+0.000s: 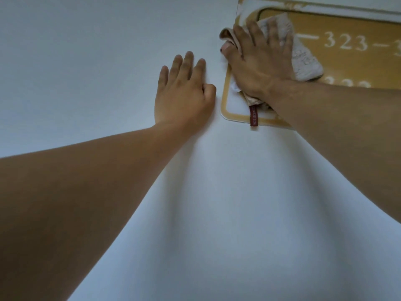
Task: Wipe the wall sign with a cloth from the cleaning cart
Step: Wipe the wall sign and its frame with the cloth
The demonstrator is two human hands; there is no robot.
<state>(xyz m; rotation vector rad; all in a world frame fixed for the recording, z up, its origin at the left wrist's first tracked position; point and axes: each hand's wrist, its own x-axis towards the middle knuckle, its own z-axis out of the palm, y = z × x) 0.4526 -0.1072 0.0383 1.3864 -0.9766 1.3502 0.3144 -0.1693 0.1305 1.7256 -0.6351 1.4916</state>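
While the right hand (258, 61) lay flat with fingers spread, it pressed the cloth (303, 59) against the wall sign (347, 27) in the upper right of the frame. Cloth bunched under the palm, pale, with a red tag (253, 116) hanging past the sign's lower border. Sign ran long axis left to right, out past the right frame edge; gold panel with white numerals "323" lay to the right of the hand, uncovered. Hand sat over the sign's left end, near its rounded lower-left corner. Judged: open room for the wipe lay rightward along the panel; leftward the sign ended almost at once. Left hand (184, 92) rested flat on the bare wall (86, 51) just left of the sign, fingers loosely together, holding nothing, apart from the cloth. Right hand plainly the nearer.
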